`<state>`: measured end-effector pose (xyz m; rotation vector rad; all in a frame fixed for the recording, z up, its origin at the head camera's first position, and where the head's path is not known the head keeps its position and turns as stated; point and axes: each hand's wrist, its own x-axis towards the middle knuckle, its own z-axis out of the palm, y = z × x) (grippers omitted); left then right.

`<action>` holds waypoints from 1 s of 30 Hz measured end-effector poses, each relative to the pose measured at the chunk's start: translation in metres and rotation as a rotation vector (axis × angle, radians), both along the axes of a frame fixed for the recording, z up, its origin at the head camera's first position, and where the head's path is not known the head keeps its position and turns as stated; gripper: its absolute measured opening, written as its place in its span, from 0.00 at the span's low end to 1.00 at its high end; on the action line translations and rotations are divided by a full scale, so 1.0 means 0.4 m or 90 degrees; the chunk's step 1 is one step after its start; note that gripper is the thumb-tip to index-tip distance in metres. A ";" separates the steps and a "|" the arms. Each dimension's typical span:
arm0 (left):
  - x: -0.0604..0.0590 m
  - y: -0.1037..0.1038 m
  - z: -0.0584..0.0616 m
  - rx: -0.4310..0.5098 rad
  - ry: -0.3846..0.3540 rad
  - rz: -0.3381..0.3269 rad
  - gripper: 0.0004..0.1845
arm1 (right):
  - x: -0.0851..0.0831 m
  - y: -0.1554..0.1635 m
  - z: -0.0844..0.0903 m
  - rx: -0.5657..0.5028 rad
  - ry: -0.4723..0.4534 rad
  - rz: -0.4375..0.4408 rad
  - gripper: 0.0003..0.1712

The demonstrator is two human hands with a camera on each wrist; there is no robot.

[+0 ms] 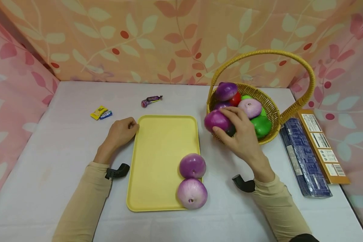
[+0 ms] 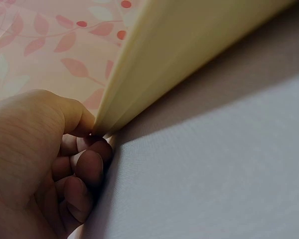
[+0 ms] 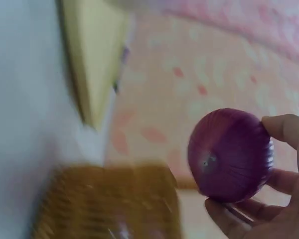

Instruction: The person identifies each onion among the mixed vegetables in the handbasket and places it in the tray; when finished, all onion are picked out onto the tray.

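My right hand [image 1: 245, 139] holds a purple onion [image 1: 215, 121] by its sides, at the front left of the wicker basket [image 1: 261, 95]. In the right wrist view, thumb and fingers surround this onion [image 3: 229, 157], with the blurred basket [image 3: 109, 204] beside it. My left hand [image 1: 122, 132] is at the yellow tray's [image 1: 158, 161] left edge, close to its far corner. The left wrist view shows its thumb and curled fingers pinching the tray rim [image 2: 107, 119]. Two more onions, one darker [image 1: 192, 165] and one paler [image 1: 192, 194], sit at the tray's near right side.
Inside the basket are more onions [image 1: 249, 108], a green pepper [image 1: 261, 126] and something red [image 1: 236, 99]; its tall handle [image 1: 266, 52] arches overhead. Small wrapped candies [image 1: 99, 112] and a purple-wrapped sweet [image 1: 152, 100] lie farther back. Flat packages [image 1: 305, 158] lie at the right.
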<state>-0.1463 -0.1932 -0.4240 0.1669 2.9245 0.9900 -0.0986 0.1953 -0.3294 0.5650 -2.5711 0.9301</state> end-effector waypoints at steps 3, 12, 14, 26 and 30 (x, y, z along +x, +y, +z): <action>0.000 -0.001 -0.002 -0.003 -0.003 0.000 0.11 | 0.008 -0.046 -0.040 0.027 0.002 0.073 0.31; -0.003 0.007 0.001 -0.006 -0.007 -0.010 0.11 | 0.023 -0.087 -0.113 0.098 -0.069 0.173 0.30; -0.004 0.009 0.001 -0.008 -0.006 -0.011 0.11 | 0.023 -0.087 -0.118 0.106 -0.088 0.174 0.28; 0.002 0.002 0.004 -0.014 -0.006 -0.001 0.11 | 0.016 -0.093 -0.116 0.169 -0.084 0.157 0.27; 0.002 0.002 0.003 -0.015 -0.002 0.000 0.11 | 0.017 -0.094 -0.116 0.173 -0.081 0.158 0.25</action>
